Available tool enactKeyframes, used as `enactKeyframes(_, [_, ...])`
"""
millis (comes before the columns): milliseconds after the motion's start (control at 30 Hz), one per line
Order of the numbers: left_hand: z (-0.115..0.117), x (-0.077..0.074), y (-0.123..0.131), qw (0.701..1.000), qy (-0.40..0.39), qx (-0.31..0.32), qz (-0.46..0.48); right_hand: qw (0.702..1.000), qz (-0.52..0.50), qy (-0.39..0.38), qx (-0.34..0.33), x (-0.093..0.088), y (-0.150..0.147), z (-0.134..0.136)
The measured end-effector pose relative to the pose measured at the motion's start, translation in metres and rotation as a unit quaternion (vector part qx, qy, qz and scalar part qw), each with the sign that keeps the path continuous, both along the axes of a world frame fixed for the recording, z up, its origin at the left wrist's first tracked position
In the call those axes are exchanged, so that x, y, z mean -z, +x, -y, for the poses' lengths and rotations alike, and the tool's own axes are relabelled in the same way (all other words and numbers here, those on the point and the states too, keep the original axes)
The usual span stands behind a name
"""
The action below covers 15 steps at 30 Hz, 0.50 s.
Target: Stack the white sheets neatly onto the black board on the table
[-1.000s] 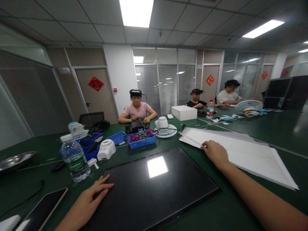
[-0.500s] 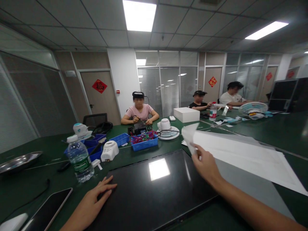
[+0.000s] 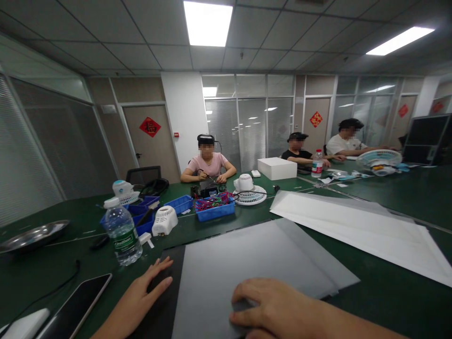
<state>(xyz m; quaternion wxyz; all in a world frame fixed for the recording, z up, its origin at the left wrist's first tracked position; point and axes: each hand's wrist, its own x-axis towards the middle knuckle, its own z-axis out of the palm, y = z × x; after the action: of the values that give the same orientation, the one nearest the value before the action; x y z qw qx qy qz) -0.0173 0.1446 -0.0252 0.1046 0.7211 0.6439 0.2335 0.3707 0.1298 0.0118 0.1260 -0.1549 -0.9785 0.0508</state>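
A black flat panel, like a screen, lies on the table before me, mostly covered by a thin grey translucent sheet. The sheet reaches past the panel's right edge, while a dark strip of panel shows at the left. My left hand rests at that left strip, open, its fingers stretched out. Over the sheet's near part, my right hand is closed, with thumb and index finger bent toward each other on the sheet; its other fingers are partly hidden. Layered white sheets lie to the right.
At left stand a water bottle, a phone and a metal tray. Beyond the panel are a blue bin of wires, white fan parts and a white box. Several people sit across the table.
My right hand has moved from the white sheets toward me, letting go of their lifted corner, which now lies flat. The grey sheet has come from the right onto the panel.
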Motion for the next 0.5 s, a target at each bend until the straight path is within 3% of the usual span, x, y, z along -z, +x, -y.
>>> enactKeyframes(200, [0.003,0.003,0.0,0.999,-0.003,0.019,-0.049,0.991,0.001,-0.115,-0.067,-0.005,-0.002,0.002])
enactKeyframes(267, [0.005,0.003,-0.001,0.998,-0.005,0.026,-0.048,0.992,-0.037,-0.105,-0.053,-0.003,0.008,-0.01])
enactKeyframes(333, [0.005,0.002,-0.003,0.998,-0.005,0.044,-0.04,0.995,-0.085,-0.043,0.03,0.002,0.028,-0.034])
enactKeyframes(400, [0.005,0.003,-0.005,0.997,0.001,0.064,-0.032,0.979,-0.102,0.041,0.174,0.01,0.06,-0.066])
enactKeyframes(467, [0.003,0.005,-0.007,0.997,0.006,0.069,-0.027,0.927,-0.072,0.109,0.35,0.02,0.102,-0.099])
enactKeyframes(500, [0.002,0.005,-0.007,0.998,0.007,0.061,-0.025,0.906,-0.068,0.112,0.403,0.026,0.124,-0.113])
